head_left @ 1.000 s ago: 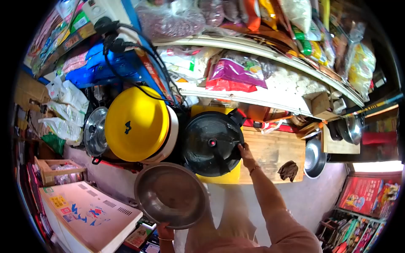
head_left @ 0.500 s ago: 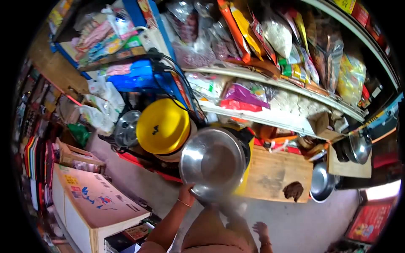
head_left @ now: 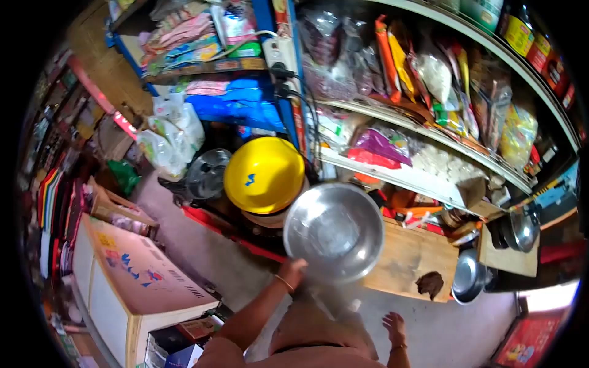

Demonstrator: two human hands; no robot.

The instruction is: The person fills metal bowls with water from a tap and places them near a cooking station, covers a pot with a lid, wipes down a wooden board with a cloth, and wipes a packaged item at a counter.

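A wide, shiny metal basin (head_left: 334,227) is in the middle of the head view, its inside facing me. At its lower left rim, my left hand (head_left: 293,273) is closed on the edge, with the fingers partly hidden behind it. My right hand (head_left: 394,327) hangs lower right, apart from the basin, fingers spread and holding nothing. Left of the metal basin is a yellow basin (head_left: 273,175) with a small blue mark. To the right a wooden board (head_left: 392,257) carries a dark brown crumpled piece (head_left: 430,284) near its front edge.
Shelves (head_left: 423,175) with packets and bags line the back. A white cabinet (head_left: 116,300) stands at the lower left. Another metal bowl (head_left: 468,273) is right of the board. Black cables (head_left: 307,107) hang from a power strip. Grey floor (head_left: 466,325) shows in front.
The view has shifted, so most things appear farther right. The metal basin, still in my left hand, now faces me more fully. My right hand sits slightly higher in view.
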